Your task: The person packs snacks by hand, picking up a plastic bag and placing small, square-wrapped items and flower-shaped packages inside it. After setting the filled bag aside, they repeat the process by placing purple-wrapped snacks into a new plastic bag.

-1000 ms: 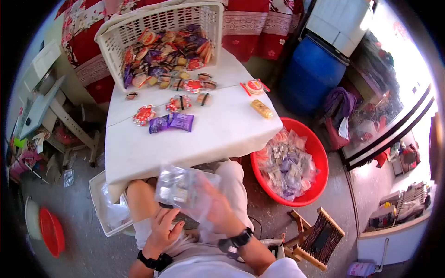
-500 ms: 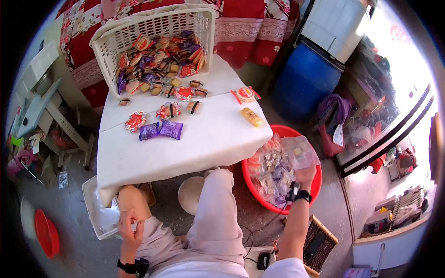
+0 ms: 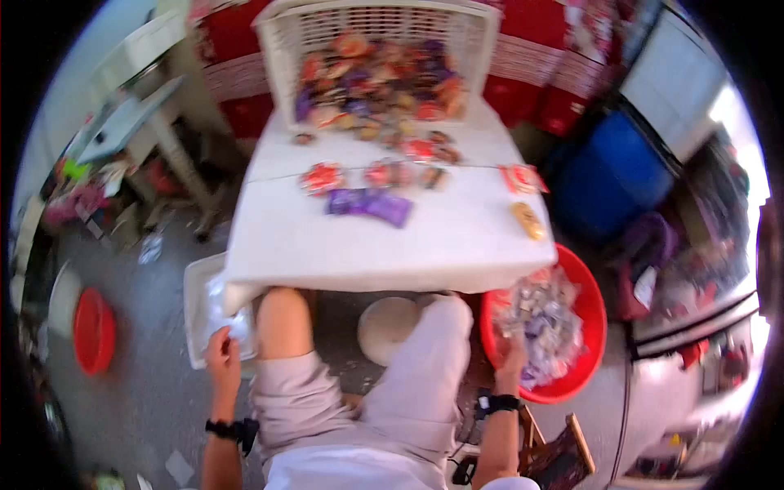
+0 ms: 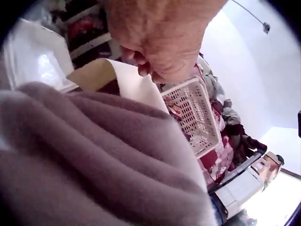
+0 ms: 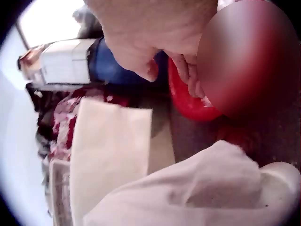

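Observation:
My left hand (image 3: 223,363) hangs loosely curled beside my knee, at the edge of a white bin (image 3: 193,318) with clear plastic bags (image 3: 237,325) inside. Nothing shows in its fingers; the left wrist view has the same hand (image 4: 160,37) above the trouser leg. At the near left rim of a red basin (image 3: 599,335), my right hand (image 3: 511,359) overlaps a heap of filled clear packets (image 3: 543,322). The right wrist view shows this hand (image 5: 155,40) with thumb apart and fingers relaxed, holding nothing visible; a blurred patch covers part of the basin there.
A white-covered table (image 3: 376,257) stands in front, bearing a tipped white basket (image 3: 282,73) of wrapped snacks. Purple packets (image 3: 369,206) and a yellow-wrapped snack (image 3: 527,220) lie on it. A wooden folding stool (image 3: 567,453) is at the lower right, a blue barrel (image 3: 616,175) behind.
The right hand carried a filled bag from my lap to the red basin, let it go there, and moved back to the basin's left rim. The left hand moved toward the white bin.

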`<state>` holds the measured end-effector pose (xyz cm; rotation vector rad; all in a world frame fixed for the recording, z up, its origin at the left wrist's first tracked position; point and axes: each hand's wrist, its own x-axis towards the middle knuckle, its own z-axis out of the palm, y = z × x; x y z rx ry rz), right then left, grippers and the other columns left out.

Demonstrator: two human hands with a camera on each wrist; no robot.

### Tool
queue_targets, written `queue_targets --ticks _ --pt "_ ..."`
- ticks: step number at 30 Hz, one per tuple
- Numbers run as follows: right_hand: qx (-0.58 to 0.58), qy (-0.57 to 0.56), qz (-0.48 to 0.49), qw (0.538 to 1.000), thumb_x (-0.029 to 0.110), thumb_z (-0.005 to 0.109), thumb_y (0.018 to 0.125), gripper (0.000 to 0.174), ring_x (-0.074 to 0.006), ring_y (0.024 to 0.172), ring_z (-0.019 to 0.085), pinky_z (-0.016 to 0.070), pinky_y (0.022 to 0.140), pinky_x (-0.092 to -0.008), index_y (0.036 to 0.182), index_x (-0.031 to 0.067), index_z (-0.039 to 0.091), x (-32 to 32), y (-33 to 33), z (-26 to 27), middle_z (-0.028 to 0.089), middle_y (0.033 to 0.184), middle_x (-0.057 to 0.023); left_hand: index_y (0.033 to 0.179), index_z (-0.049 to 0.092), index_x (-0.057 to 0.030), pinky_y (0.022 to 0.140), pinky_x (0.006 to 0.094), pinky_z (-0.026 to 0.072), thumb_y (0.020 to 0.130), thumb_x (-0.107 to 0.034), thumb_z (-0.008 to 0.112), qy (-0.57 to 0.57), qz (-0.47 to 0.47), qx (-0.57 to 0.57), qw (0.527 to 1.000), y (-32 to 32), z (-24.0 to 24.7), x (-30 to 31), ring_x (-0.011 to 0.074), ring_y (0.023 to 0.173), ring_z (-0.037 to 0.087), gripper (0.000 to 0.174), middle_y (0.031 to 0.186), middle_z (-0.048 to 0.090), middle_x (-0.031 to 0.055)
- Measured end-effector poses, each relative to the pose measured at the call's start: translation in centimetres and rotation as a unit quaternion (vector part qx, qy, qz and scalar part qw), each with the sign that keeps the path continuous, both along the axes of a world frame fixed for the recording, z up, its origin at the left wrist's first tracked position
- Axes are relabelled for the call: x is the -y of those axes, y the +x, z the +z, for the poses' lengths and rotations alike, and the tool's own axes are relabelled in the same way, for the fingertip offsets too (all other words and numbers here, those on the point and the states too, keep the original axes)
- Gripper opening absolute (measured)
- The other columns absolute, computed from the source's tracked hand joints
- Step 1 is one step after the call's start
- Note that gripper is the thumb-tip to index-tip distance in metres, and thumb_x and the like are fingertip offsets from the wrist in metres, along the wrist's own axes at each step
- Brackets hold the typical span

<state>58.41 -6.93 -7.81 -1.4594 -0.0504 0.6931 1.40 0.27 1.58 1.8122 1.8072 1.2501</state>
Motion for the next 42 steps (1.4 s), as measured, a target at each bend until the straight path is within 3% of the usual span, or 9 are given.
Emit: queue_targets --ticks 2,4,7,13,20,22,28,38,42 --pt "0.112 0.082 0.069 0.988 0.026 0.057 0.088 0.023 -0.0103 0.054 0.049 0.0408 0.05 -0.0265 0.072 0.0094 0.058 -2.8 1.5 0.8 0.056 0.064 -0.0002 0.102 0.06 -0.0009 0.064 0.0278 0.0456 0.085 -0.004 0.058 0.019 0.032 -0.019 0.999 -1.0 -0.5 -0.1 0.0147 0.071 0.054 0.017 0.085 0.059 0.0072" --pt "0.204 0.054 0.09 0.973 0.021 0.052 0.094 0.019 -0.0084 0.06 0.049 0.0397 0.051 -0.0217 0.082 0.0067 0.057 -5.6 -5.2 11.7 0.056 0.072 0.0001 0.095 0.06 0.0003 0.057 0.0285 0.0448 0.083 -0.001 0.058 0.016 0.044 -0.023 0.999 -2.4 -1.8 -0.2 0.0156 0.063 0.054 0.012 0.078 0.058 0.0073" --pt "0.478 0.117 0.189 0.85 0.018 0.054 0.093 0.019 -0.0126 0.06 0.05 0.0428 0.054 -0.0281 0.081 0.0024 0.056 -10.3 -10.7 18.0 0.056 0.072 -0.0035 0.088 0.062 -0.0005 0.059 0.0327 0.0459 0.08 -0.001 0.059 0.029 0.094 -0.046 0.994 -4.1 -3.8 -0.1 0.0234 0.065 0.058 0.009 0.076 0.06 0.0124" --pt "0.66 -0.02 0.264 0.703 0.018 0.057 0.088 0.022 -0.0279 0.056 0.054 0.0422 0.053 -0.0385 0.072 0.0019 0.055 -20.2 -14.1 16.6 0.055 0.065 -0.0156 0.082 0.064 -0.0016 0.061 0.038 0.0466 0.077 -0.004 0.062 -0.001 0.16 -0.043 0.986 -7.7 -6.8 -0.4 0.0303 0.068 0.06 0.006 0.074 0.06 0.0148" --pt "0.696 -0.137 0.177 0.682 0.029 0.057 0.087 0.027 -0.0342 0.06 0.058 0.0426 0.054 -0.0453 0.071 0.0073 0.056 -22.2 -14.2 14.8 0.061 0.07 -0.012 0.09 0.068 -0.0062 0.069 0.0423 0.0468 0.071 -0.008 0.066 -0.118 0.185 -0.162 0.962 -9.8 -10.0 -3.2 0.0311 0.081 0.058 0.019 0.082 0.059 0.0141" --pt "0.7 -0.125 0.177 0.681 0.029 0.057 0.087 0.027 -0.0342 0.06 0.058 0.0428 0.054 -0.0458 0.071 0.0072 0.056 -22.1 -14.2 14.9 0.062 0.07 -0.0116 0.093 0.069 -0.0073 0.079 0.0417 0.0431 0.068 -0.01 0.068 -0.156 0.135 -0.293 0.934 -9.4 -9.5 -4.3 0.0312 0.091 0.054 0.025 0.09 0.058 0.0143" --pt "0.7 -0.137 0.172 0.68 0.028 0.057 0.087 0.027 -0.0346 0.062 0.058 0.043 0.055 -0.0467 0.072 0.0069 0.055 -22.1 -14.5 15.0 0.062 0.072 -0.0114 0.083 0.07 -0.0089 0.079 0.0419 0.0399 0.069 -0.008 0.057 -0.208 0.068 -0.425 0.878 -11.3 -14.5 -7.0 0.0291 0.094 0.051 0.019 0.092 0.057 0.0136" --pt "0.694 -0.14 0.175 0.684 0.027 0.058 0.086 0.024 -0.0338 0.065 0.059 0.0439 0.057 -0.0458 0.072 0.0075 0.055 -22.2 -14.3 14.5 0.062 0.073 -0.0105 0.076 0.071 -0.0083 0.081 0.0436 0.0386 0.071 -0.013 0.061 -0.108 0.059 -0.344 0.931 -11.2 -13.7 -5.4 0.029 0.098 0.049 0.012 0.094 0.057 0.0115" --pt "0.707 -0.117 0.168 0.677 0.026 0.058 0.086 0.022 -0.0335 0.065 0.059 0.0438 0.057 -0.0463 0.075 0.0075 0.055 -22.2 -14.0 14.3 0.062 0.076 -0.0104 0.082 0.071 -0.0091 0.084 0.0454 0.0386 0.069 -0.022 0.067 -0.269 0.056 -0.398 0.875 -11.5 -14.2 -6.6 0.031 0.101 0.05 0.019 0.095 0.059 0.0122"
